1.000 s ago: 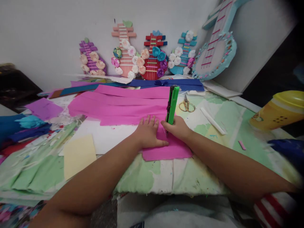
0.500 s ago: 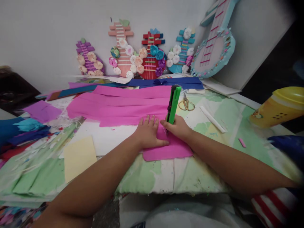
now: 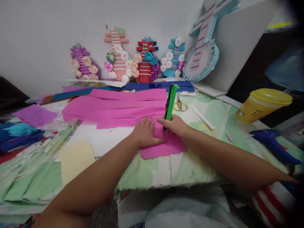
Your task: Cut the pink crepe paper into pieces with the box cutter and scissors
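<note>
My left hand (image 3: 144,133) lies flat with fingers spread, pressing on a pink sheet (image 3: 161,151) near the table's front edge. My right hand (image 3: 176,125) is closed round a green and black utility knife (image 3: 170,103), held nearly upright. Its lower end meets the pink sheet just right of my left fingers; the exact contact is hard to make out. Long pink strips (image 3: 114,109) spread beyond and left of my hands. Partly under the pink pieces lies a white sheet (image 3: 102,139).
Gold-handled scissors (image 3: 180,106) and a white stick (image 3: 203,117) lie right of the knife. Further right are a yellow lidded cup (image 3: 262,106) and a blue glue gun (image 3: 276,144). Decorated paper guitars (image 3: 144,63) lean on the wall. A cream sheet (image 3: 76,160) sits left.
The view has turned slightly right, bringing more of the blue glue gun into sight. My hands keep the same hold on the pink sheet and the utility knife.
</note>
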Available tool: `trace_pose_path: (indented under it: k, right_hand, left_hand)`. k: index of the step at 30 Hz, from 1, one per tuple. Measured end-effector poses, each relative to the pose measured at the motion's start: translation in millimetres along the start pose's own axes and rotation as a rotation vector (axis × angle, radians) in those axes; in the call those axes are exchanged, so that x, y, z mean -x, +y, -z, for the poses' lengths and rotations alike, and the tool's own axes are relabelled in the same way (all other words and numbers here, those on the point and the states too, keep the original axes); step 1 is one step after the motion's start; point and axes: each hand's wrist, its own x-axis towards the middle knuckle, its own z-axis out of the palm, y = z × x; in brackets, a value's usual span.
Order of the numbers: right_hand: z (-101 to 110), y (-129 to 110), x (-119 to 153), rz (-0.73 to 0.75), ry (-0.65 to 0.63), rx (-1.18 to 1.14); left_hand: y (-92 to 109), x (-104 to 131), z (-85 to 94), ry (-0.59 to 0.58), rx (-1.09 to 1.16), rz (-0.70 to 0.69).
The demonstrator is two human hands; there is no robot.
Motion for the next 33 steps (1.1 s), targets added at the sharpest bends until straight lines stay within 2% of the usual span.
trace_pose_path:
  k: [9,19,24,29,33]
  right_hand:
    - [-6.4,12.9,-2.9,0.096,0.007,0.069]
    - [-8.5,8.5,-2.2,0.066,0.015,0.105]
    - [-10.9,7.4,-0.4,0.098,0.012,0.115]
    - [-11.6,9.5,0.9,0.14,-0.002,0.152]
    - [-9.8,11.0,-0.4,0.109,-0.021,0.124]
  left_hand:
    - [0.0,0.9,0.3,0.028,-0.039,-0.017]
    - [1.8,0.5,1.5,-0.007,-0.034,0.003]
    - [1.9,0.6,2.3,-0.031,-0.024,0.008]
    - [0.0,1.2,1.0,0.002,-0.006,-0.015]
    - [-0.6,1.6,0.5,-0.002,-0.007,-0.01]
